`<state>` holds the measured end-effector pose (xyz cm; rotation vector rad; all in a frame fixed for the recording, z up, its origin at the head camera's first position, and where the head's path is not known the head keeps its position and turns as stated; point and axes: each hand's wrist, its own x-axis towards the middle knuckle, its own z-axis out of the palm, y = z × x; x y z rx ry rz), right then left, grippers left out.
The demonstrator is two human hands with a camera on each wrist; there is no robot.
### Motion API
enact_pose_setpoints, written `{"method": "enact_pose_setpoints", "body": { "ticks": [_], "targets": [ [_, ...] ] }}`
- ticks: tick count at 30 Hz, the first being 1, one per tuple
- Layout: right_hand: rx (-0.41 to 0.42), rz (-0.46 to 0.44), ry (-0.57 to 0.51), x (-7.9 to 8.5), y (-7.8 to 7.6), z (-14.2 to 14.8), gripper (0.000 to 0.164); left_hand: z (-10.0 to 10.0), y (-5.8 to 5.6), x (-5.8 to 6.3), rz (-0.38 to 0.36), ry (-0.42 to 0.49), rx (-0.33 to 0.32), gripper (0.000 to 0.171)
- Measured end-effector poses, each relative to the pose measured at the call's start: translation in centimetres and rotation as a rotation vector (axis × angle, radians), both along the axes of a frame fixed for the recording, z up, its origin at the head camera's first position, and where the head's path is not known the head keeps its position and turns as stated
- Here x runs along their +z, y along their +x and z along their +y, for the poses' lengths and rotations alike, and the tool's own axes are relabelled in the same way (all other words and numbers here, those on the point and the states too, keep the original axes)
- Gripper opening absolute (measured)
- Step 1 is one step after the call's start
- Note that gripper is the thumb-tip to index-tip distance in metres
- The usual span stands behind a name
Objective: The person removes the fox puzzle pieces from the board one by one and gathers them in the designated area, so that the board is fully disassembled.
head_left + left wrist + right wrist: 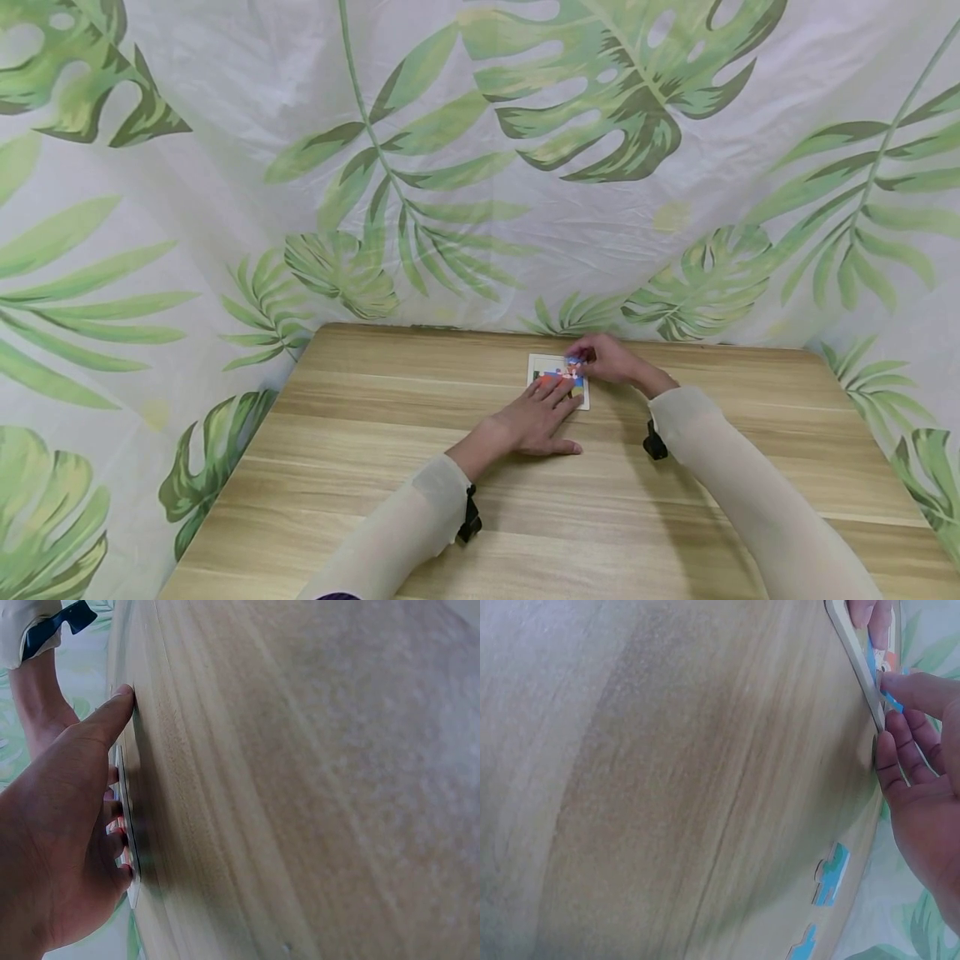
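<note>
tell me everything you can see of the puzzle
The puzzle is a thin, four-sided board, perhaps wood or card, with a pale border around a picture in blue, orange, yellow and green. Its far left part looks blank. It lies flat near the far edge of the table. The left hand rests fingers on it, hiding some of the picture; the right hand is at its far right corner, seemingly pinching a blue piece.

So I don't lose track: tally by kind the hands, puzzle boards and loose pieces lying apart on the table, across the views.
Hands: 2, left hand and right hand
Puzzle board: 1
Loose pieces in sight: 2
Total: 5
</note>
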<state>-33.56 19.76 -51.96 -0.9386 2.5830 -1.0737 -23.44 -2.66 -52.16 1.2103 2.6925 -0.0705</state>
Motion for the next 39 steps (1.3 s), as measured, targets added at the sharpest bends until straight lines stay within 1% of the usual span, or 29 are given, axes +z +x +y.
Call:
{"method": "enact_pose_setpoints", "body": {
  "ticks": [8, 13, 20, 22, 28, 32, 39],
  "targets": [
    [0.012, -0.039, -0.031, 0.2, 0.3, 0.0, 0.028, 0.0, 0.1, 0.1, -0.011, -0.003, 0.007, 0.088],
    [-0.006, -0.056, -0.029, 0.4, 0.4, 0.2, 0.027, 0.0, 0.1, 0.0, -0.016, 0.002, 0.01, 0.088],
    [-0.008, -0.051, -0.045, 0.4, 0.5, 0.3, 0.028, 0.0, 0.2, 0.2, -0.014, 0.001, 0.008, 0.087],
    [-0.016, -0.05, -0.051, 0.4, 0.6, 0.3, 0.028, 0.0, 0.2, 0.1, -0.015, 0.001, 0.009, 0.088],
    [-0.082, -0.09, -0.069, 0.6, 0.8, 0.6, 0.03, 0.0, 0.1, 0.0, -0.015, 0.003, 0.008, 0.088],
    [-0.109, -0.11, -0.082, 0.9, 1.1, 1.0, 0.031, 0.0, 0.2, -0.1, -0.015, 0.002, 0.007, 0.088],
    [-0.102, -0.125, -0.126, 1.7, 1.2, 2.0, 0.032, -0.1, 0.1, -0.1, -0.019, 0.007, 0.015, 0.088]
  ]
}}
